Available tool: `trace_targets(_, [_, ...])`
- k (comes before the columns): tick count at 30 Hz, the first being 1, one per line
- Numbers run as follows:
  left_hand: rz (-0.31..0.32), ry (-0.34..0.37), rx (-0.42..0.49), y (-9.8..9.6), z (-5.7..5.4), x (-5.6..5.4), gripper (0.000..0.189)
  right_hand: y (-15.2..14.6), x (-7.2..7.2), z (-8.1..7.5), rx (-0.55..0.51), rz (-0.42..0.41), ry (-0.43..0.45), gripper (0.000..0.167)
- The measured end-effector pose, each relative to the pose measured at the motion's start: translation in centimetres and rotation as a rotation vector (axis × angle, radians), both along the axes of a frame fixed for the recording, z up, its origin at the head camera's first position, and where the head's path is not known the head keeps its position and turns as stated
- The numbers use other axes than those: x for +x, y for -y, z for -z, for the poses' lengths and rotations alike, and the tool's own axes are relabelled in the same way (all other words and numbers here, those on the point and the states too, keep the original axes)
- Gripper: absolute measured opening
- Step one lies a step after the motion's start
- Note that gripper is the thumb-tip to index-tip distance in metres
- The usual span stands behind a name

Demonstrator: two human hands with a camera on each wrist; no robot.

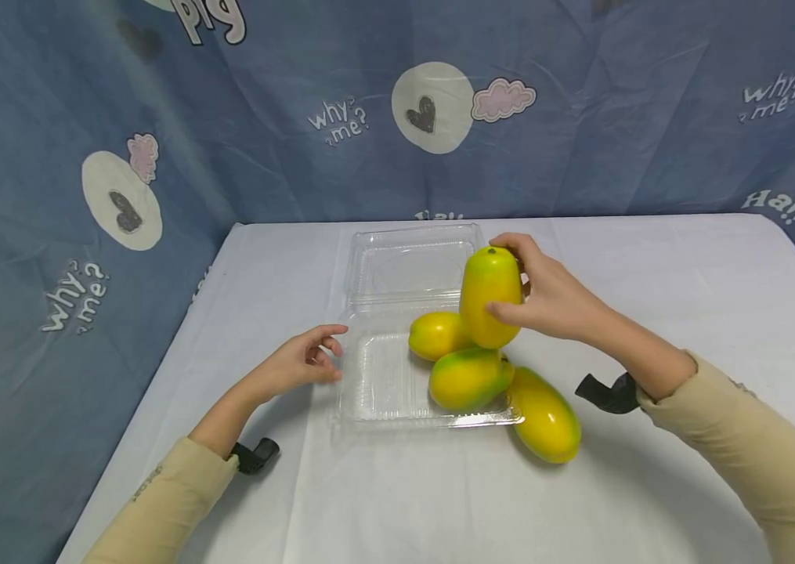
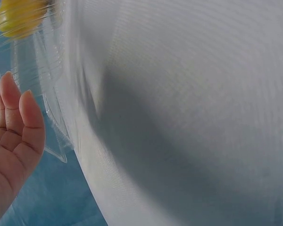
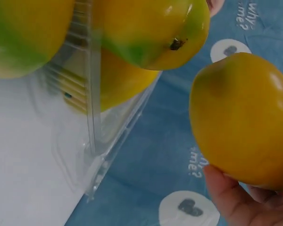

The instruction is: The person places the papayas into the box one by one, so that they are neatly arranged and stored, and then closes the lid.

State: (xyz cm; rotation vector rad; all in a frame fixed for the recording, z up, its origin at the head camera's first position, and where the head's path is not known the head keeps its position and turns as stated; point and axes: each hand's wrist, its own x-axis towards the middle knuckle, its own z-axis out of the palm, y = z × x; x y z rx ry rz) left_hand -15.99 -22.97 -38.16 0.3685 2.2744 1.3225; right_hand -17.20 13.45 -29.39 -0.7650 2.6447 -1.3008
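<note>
The right hand (image 1: 548, 294) is clamping a yellow-green fruit (image 1: 485, 286) between thumb and fingers, the fruit lying right in its grasp and standing nearly upright beside the back right of a clear box (image 1: 379, 376). The left hand (image 1: 301, 356) is holding nothing, its fingers bending loosely and spreading apart just beside the box's left edge; whether they are touching it, I cannot tell. Two fruits (image 1: 465, 381) are lying in the box's right half, and a fourth fruit (image 1: 545, 419) is resting outside, just beside the front right corner, on the white worktop (image 1: 369, 501). The lid (image 1: 411, 266) is lying open behind. Farther back, a blue cloth (image 1: 263, 94) is showing "why? me?" and "Ha!!". The head view is showing a dark spot on the held fruit's top; the right wrist view is showing its plain side, plus a dark stem end on one boxed fruit.
</note>
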Motion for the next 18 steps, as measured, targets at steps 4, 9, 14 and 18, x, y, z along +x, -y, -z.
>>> trace_targets(4, [0.003, 0.0, -0.001, -0.1, -0.1, 0.0, 0.067, 0.6, -0.5, -0.2, -0.063, -0.035, 0.056, 0.068])
trace_targets(9, [0.002, -0.001, -0.002, -0.2, -0.3, 0.1, 0.067, 1.3, -1.4, -0.4, -0.065, -0.076, 0.045, 0.066])
trace_targets(14, [-0.003, 0.002, 0.002, -0.2, -0.3, 0.2, 0.067, 2.2, -2.3, -0.3, -0.069, -0.138, -0.007, 0.058])
trace_targets(18, [-0.006, 0.006, 0.004, -0.2, -0.3, 0.2, 0.067, 3.1, -2.8, -0.1, -0.074, -0.194, 0.01, 0.057])
